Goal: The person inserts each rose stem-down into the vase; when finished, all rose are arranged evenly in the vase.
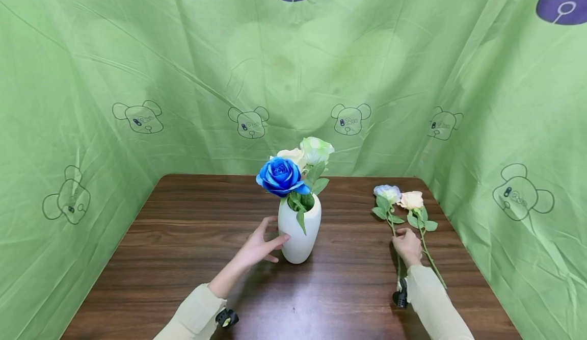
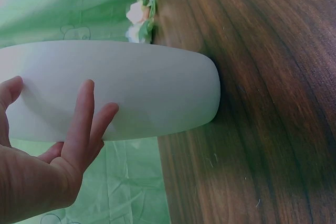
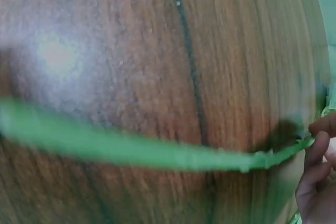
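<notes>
The white vase (image 1: pixel 300 233) stands upright on the wooden table, holding a blue rose (image 1: pixel 281 176), a cream flower (image 1: pixel 293 156) and a pale green one (image 1: pixel 316 150). At the vase's left side is my left hand (image 1: pixel 259 245), fingers spread, the thumb at its front. In the left wrist view, the fingertips (image 2: pixel 88 90) overlap the vase's smooth wall and are not wrapped round it. Farther right, my right hand (image 1: pixel 408 245) pinches the green stem (image 3: pixel 210 158) of a pale blue-violet flower (image 1: pixel 387 193). A peach rose (image 1: pixel 411 200) lies beside that flower.
A dark brown wooden table (image 1: pixel 192 228) lies under everything. Green printed cloth (image 1: pixel 206 75) hangs behind it and on both sides. The peach rose's stem (image 1: pixel 432 261) runs along the table just right of the right hand.
</notes>
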Motion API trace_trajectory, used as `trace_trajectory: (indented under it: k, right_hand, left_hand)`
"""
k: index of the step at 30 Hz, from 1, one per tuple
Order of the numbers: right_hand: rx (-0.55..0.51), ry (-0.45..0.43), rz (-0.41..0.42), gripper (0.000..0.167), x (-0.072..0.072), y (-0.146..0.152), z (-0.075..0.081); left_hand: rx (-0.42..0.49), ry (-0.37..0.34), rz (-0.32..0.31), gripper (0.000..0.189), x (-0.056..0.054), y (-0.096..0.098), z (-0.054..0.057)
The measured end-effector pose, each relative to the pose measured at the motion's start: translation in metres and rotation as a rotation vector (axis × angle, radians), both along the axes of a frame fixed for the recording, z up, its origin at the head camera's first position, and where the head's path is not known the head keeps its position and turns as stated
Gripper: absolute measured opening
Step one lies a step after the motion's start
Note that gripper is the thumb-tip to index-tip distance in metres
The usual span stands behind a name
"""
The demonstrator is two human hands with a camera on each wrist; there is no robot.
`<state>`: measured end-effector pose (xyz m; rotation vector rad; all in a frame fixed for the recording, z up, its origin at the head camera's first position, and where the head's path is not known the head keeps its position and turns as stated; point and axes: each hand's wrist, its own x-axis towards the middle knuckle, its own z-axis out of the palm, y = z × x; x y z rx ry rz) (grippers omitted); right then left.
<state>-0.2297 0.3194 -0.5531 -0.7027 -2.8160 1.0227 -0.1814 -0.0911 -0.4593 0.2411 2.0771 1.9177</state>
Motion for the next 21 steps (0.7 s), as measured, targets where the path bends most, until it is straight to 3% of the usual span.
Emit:
trace_trajectory:
  k: [6, 11, 13, 21]
  right_hand:
    - [-0.091, 0.04, 0.157, 0.031, -0.005, -0.006, 0.0]
    - [-0.245, 0.076, 0.17, 0.03, -0.009, -0.014, 0.002]
    - [-0.305, 0.105, 0.17, 0.028, -0.01, -0.018, 0.004]
    - [-0.463, 0.25, 0.243, 0.028, -0.011, -0.035, 0.023]
  left_hand:
    - [0.018, -0.001, -0.013, 0.061, 0.008, 0.001, 0.019]
    - [-0.005, -0.009, -0.013, 0.059, 0.011, 0.001, 0.029]
    - [-0.001, -0.005, -0.013, 0.06, 0.01, 0.001, 0.026]
    - [-0.005, 0.007, -0.004, 0.064, 0.0, -0.001, 0.0]
